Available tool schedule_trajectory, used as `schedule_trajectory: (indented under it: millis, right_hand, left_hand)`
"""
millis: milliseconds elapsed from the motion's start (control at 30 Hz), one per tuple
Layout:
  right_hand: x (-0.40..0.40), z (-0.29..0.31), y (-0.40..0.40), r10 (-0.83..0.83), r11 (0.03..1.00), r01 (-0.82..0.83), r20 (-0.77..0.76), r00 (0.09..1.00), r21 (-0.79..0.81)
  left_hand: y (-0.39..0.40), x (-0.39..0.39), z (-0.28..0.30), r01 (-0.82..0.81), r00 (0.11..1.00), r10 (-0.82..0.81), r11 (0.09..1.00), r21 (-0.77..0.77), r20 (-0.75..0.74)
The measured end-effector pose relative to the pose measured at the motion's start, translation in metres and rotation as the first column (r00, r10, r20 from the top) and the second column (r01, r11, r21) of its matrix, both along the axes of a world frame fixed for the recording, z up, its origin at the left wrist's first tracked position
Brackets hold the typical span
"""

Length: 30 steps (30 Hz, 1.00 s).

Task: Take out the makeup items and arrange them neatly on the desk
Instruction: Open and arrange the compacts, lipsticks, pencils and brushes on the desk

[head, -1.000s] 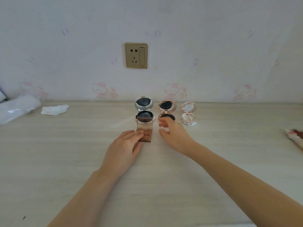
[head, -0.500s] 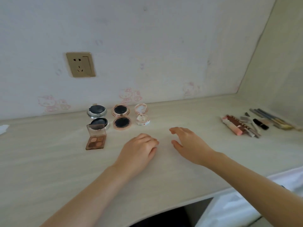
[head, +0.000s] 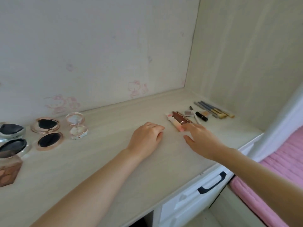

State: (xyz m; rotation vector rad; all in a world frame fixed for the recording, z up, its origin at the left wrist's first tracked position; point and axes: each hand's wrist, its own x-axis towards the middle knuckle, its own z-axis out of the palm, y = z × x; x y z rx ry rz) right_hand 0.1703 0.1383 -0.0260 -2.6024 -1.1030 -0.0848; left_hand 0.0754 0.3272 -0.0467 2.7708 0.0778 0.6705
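Three open round compacts stand in a row at the left: a silver one point(head: 11, 136), a rose-gold one point(head: 46, 133) and a small clear pink one point(head: 76, 125). An open brown eyeshadow palette point(head: 8, 171) lies in front of the silver one. At the right lies a group of slim items: a pink-white tube point(head: 174, 122), a brown lip gloss point(head: 181, 117), a black lipstick point(head: 201, 116) and several brushes point(head: 213, 109). My right hand point(head: 200, 140) is spread, its fingertips touching the pink-white tube's near end. My left hand point(head: 146, 138) rests loosely curled on the desk, holding nothing.
The pale wood desk point(head: 114, 169) ends at a side wall panel point(head: 246, 63) on the right. Below its front edge is a white drawer with a dark handle point(head: 212, 182). A pink bedspread point(head: 278, 161) lies to the right.
My view has swung to the right, away from the compacts. Both hands left the palette and compacts and moved right; my right hand now reaches the tube in the slim-item group.
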Motion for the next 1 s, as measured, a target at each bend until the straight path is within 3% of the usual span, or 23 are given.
schedule_trajectory:
  millis: [167, 367, 733, 1000]
  right_hand:
    - [0.046, -0.001, -0.015, -0.041, 0.999, 0.041, -0.026, 0.999, 0.025]
    - [0.098, 0.005, -0.006, -0.082, 0.995, 0.085, 0.05, 0.995, -0.049]
    - [0.149, 0.004, 0.031, -0.088, 0.98, 0.078, -0.045, 0.995, -0.183]
    - [0.158, -0.007, 0.033, -0.068, 0.987, 0.062, -0.035, 0.997, -0.149]
  left_hand:
    - [-0.015, 0.055, 0.005, 0.025, 1.0, -0.025, 0.999, -0.029, -0.01]
    - [-0.015, 0.115, 0.015, 0.015, 0.994, -0.026, 0.994, -0.107, -0.105]
    - [-0.024, 0.192, 0.019, -0.028, 0.878, -0.011, 0.997, -0.074, -0.479]
    - [-0.028, 0.202, 0.023, -0.008, 0.881, -0.048, 0.993, -0.116, -0.47]
